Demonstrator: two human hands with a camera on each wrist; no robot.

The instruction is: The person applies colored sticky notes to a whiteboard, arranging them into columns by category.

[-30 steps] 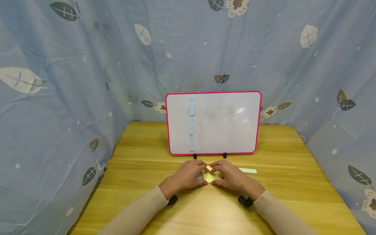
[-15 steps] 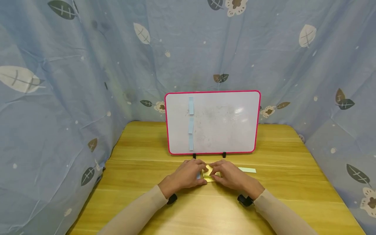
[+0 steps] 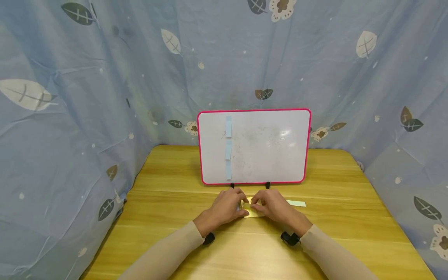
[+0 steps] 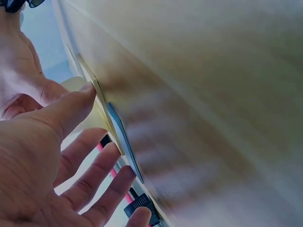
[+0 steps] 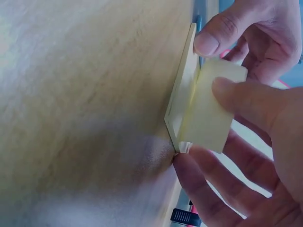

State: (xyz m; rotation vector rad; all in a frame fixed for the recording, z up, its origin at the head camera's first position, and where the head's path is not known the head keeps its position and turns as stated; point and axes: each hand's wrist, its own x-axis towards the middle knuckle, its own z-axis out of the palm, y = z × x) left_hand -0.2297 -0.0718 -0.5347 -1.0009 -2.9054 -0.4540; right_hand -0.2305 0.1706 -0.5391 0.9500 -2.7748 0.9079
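A yellow sticky note pad [image 3: 252, 214] lies on the table, and its top note [image 5: 210, 113] is lifted up from it. The right hand [image 3: 275, 207] pinches this sticky note, its thumb flat on the note's face in the right wrist view. My left hand [image 3: 225, 207] holds the pad by its left side, thumb at the near edge and index finger farther back. A blue sticky pad [image 4: 124, 139] lies beside the yellow one, partly covered by the left hand in the head view.
Behind the hands stands a pink-framed whiteboard [image 3: 269, 147] on black feet [image 3: 268, 185], with three light blue strips [image 3: 228, 150] in a column at its left. A pale green strip [image 3: 296, 203] lies right of the right hand. Patterned curtains [image 3: 224, 58] enclose the wooden table [image 3: 245, 252].
The right hand has peeled the top yellow note up and back from the near edge of the pad. My left hand stays at the pad's left side, its thumb slightly shifted.
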